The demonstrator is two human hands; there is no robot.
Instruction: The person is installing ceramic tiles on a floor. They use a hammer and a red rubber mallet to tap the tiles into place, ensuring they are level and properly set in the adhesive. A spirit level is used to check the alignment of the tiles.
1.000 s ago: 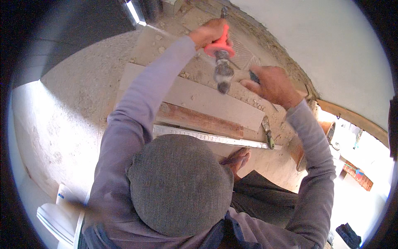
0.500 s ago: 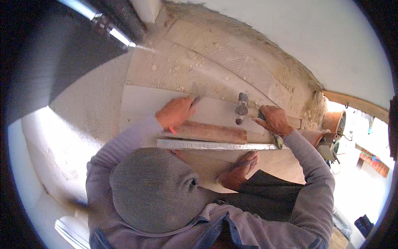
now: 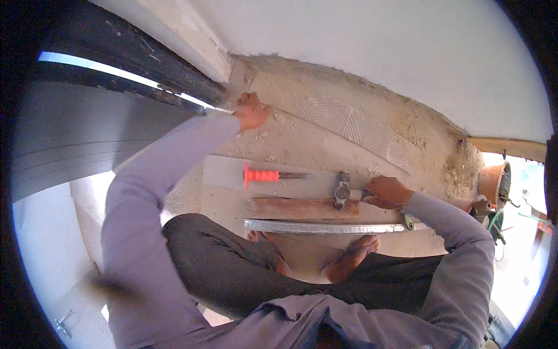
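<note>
My left hand point(image 3: 251, 111) reaches to the upper end of a long, dusty strip on the floor, its fingers bent and apart, with nothing visible between them. My right hand point(image 3: 388, 192) is closed around the handle of a hammer, whose head point(image 3: 342, 190) lies over a reddish-brown plank point(image 3: 290, 206). A chisel with a red guarded grip point(image 3: 261, 175) lies flat on a pale board point(image 3: 224, 173) between my hands. A silver straightedge point(image 3: 314, 225) runs along the plank's near side, and a green-handled tool point(image 3: 408, 221) sits at its right end, partly hidden by my sleeve.
Ridged adhesive point(image 3: 349, 122) and rubble cover the floor below a white wall point(image 3: 372, 41). A dark panel point(image 3: 87, 128) is at left. An orange bucket point(image 3: 494, 180) and other gear stand at right. My bare feet and bent legs are at the bottom.
The red-gripped chisel has left my left hand and lies on the board. That hand has moved forward to the strip. My right hand and the hammer are lower; the view has shifted.
</note>
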